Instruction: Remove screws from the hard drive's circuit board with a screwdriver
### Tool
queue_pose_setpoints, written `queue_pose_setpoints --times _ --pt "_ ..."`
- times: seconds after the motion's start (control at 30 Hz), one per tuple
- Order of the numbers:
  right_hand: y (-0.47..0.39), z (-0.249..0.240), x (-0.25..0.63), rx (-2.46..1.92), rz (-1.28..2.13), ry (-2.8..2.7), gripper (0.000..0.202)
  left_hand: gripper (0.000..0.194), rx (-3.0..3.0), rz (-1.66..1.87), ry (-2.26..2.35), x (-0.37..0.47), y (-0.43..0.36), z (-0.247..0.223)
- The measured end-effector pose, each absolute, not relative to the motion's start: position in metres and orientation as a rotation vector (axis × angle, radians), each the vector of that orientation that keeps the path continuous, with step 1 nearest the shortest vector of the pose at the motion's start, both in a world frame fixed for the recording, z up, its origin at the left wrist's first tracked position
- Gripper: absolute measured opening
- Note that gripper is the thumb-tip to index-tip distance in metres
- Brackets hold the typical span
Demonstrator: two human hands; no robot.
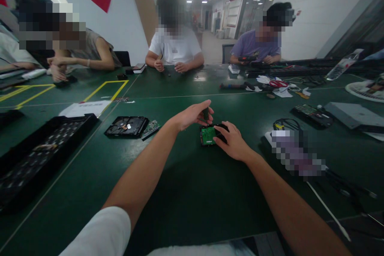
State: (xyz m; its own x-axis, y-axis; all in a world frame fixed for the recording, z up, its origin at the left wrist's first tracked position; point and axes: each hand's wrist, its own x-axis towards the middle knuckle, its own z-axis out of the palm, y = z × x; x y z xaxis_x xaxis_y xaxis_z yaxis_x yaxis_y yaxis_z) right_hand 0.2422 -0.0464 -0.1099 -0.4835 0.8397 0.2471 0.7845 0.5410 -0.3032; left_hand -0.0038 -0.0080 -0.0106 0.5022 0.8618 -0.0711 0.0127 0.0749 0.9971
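Note:
In front of me on the green table lies a hard drive with its green circuit board point(207, 136) facing up. My right hand point(232, 140) grips the drive's right side, thumb near me and fingers over the far edge. Above its far left part, my left hand point(196, 115) is closed around a short dark handle, apparently a screwdriver point(205, 114), held upright. The tip is too small to make out. Left of my forearm rest another black hard drive point(127, 127) and a loose circuit board point(151, 129).
A long black tray point(45, 150) stands at the left. To the right are a blurred-out phone-like item point(294, 152), another drive point(312, 115), a grey box point(354, 116) and cables point(286, 124). Several people sit across the table; a plastic bottle point(345, 65) lies far right.

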Motion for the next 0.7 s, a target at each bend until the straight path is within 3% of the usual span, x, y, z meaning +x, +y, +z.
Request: queue_pose_setpoints --times 0.37,0.7 --pt "-0.049 -0.105 0.24 -1.353 0.22 -2.414 0.056 0.07 1.503 0.72 0.953 -0.005 -0.019 0.003" --pt "-0.049 -0.105 0.24 -1.36 0.229 -2.423 0.058 0.074 1.376 0.801 0.959 0.007 -0.009 -0.015"
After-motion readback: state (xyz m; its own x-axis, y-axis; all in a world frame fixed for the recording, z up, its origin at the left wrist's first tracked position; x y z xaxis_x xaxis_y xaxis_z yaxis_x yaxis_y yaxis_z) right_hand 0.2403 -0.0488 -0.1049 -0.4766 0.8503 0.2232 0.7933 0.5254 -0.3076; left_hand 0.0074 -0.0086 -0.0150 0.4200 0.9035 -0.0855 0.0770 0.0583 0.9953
